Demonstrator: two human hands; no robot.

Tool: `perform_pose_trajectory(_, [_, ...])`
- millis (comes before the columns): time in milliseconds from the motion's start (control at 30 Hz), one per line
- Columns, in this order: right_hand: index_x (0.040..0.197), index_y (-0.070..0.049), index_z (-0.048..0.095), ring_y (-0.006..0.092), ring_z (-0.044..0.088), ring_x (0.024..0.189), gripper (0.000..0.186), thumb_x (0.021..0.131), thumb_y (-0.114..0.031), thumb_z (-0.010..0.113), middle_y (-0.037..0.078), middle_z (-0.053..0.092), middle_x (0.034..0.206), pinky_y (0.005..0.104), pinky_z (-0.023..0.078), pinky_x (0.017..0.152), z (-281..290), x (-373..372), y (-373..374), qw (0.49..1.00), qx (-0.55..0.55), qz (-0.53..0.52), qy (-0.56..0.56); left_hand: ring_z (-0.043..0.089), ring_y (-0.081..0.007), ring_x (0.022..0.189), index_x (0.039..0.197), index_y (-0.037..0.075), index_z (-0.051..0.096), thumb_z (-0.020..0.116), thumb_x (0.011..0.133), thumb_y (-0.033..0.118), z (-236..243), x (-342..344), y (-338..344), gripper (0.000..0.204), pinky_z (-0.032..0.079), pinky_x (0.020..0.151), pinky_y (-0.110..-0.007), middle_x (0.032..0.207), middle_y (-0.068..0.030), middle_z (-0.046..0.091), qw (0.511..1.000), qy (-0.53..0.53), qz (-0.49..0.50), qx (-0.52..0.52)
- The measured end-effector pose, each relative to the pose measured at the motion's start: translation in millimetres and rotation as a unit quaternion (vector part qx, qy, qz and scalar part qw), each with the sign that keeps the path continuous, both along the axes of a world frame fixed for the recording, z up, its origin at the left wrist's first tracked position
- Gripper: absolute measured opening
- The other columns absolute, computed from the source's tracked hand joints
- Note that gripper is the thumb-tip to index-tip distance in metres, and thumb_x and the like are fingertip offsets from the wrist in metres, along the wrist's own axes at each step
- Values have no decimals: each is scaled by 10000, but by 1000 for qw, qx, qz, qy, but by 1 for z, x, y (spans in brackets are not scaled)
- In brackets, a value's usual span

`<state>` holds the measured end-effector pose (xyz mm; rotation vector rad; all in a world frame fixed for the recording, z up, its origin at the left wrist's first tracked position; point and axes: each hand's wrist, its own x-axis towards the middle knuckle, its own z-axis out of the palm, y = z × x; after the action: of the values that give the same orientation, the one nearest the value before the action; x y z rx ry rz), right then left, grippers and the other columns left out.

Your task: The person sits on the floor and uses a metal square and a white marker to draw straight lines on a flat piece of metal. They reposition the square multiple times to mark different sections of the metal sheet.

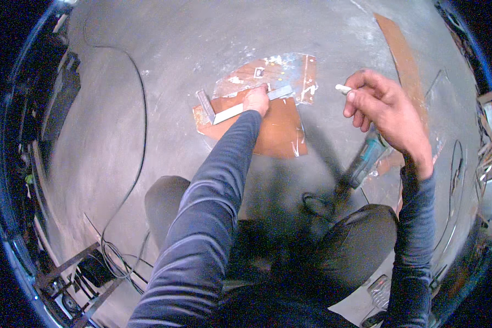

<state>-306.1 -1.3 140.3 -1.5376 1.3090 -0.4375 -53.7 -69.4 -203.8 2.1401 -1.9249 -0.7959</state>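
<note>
Grey floor (169, 65) carries two brown sheets, a cable (144, 109) curving along the left and a power tool (368, 157) at right. Across the front sheet (281, 131), along its far edge, lies a metal square (228, 113): its long blade slants from the left corner toward the far right, its shorter arm pointing far left. Left hand (256, 101) presses over the blade; whether its fingers wrap it, I cannot tell. Right hand (381, 104), raised, pinches chalk (341, 88), its long axis roughly sideways, tip pointing left toward the rear sheet (246, 75).
</note>
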Motion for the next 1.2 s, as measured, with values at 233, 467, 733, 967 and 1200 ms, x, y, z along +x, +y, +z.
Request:
perform_pose_trajectory(233, [1070, -69, 635, 109, 620, 773, 163, 966, -195, 633, 50, 680, 913, 282, 525, 666, -15, 21, 57, 967, -30, -203, -154, 678, -382, 1081, 1200, 102, 703, 692, 815, 295, 10, 21, 5, 430, 528, 973, -448, 1151, -207, 712, 996, 45, 72, 4])
perform_pose_trajectory(467, [1033, -68, 725, 434, 666, 1062, 256, 870, -192, 571, 238, 705, 1100, 501, 530, 919, -254, 49, 136, 959, 48, 61, 272, 682, -384, 1091, 1151, -23, 671, 662, 883, 286, 32, -37, 27, 409, 547, 932, -453, 1095, -280, 703, 945, 212, 211, 135])
perform_pose_trajectory(733, [1008, 5, 711, 409, 712, 947, 286, 865, -194, 565, 255, 723, 1027, 504, 554, 839, -334, 51, 178, 970, 3, 164, 179, 544, -434, 1280, 1427, 51, 463, 704, 849, 282, 26, -47, 49, 668, 455, 1065, -501, 1397, -263, 535, 994, 50, 82, 46])
perform_pose_trajectory(967, [968, 9, 712, 406, 718, 798, 336, 886, -281, 562, 238, 731, 929, 509, 569, 750, -272, 54, 151, 956, 266, 89, 86, 244, -433, 1502, 1562, 186, 331, 802, 760, 256, 61, -74, 74, 933, 309, 1157, -621, 1652, -206, 194, 990, -67, -57, 110])
perform_pose_trajectory(1200, [1189, -105, 627, 389, 728, 852, 288, 954, -187, 482, 238, 725, 941, 511, 562, 759, -295, 59, 156, 961, 18, 5, 277, 185, -423, 1529, 1575, 175, 329, 762, 794, 258, 42, -70, 78, 897, 264, 1182, -632, 1676, -165, 166, 990, -80, -65, 97])
